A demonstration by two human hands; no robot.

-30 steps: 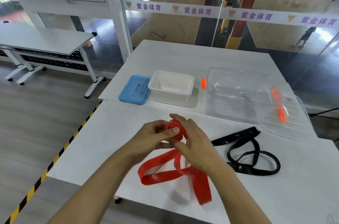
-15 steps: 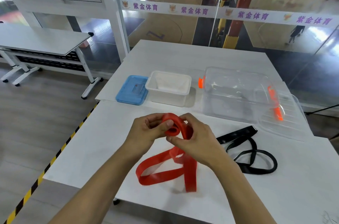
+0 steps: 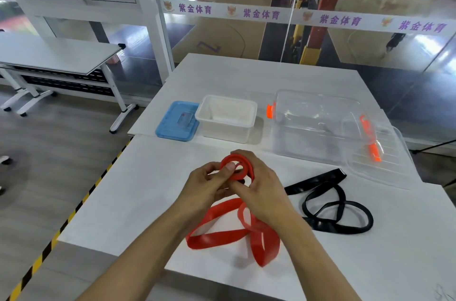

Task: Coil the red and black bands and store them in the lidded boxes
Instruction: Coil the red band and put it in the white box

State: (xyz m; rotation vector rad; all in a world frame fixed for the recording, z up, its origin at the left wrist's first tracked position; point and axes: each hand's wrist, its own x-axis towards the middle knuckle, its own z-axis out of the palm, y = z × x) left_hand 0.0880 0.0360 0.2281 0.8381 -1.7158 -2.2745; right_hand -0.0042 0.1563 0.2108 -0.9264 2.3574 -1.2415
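Note:
The red band [image 3: 222, 234] is partly rolled into a small coil above the near table, and its loose loops trail down onto the tabletop below my wrists. My left hand [image 3: 207, 187] pinches the coil from the left with the thumb on top. My right hand [image 3: 261, 189] wraps the coil from the right. The black band [image 3: 338, 204] lies uncoiled on the table to the right of my hands. Behind stand an open white box [image 3: 225, 128] with its blue lid [image 3: 176, 122] beside it, and an open clear box [image 3: 318, 128] whose clear lid [image 3: 385, 155] leans at its right.
Two white tables [image 3: 123, 192] butt together; the boxes sit on the far one. A glass wall rises behind them. A folding table [image 3: 54, 54] stands at the left. Yellow-black tape [image 3: 61, 226] runs along the floor at the near table's left edge.
The coil in my hands has turned and grown a little. The red band's loose loops have shifted on the table, one now flopped out to the right.

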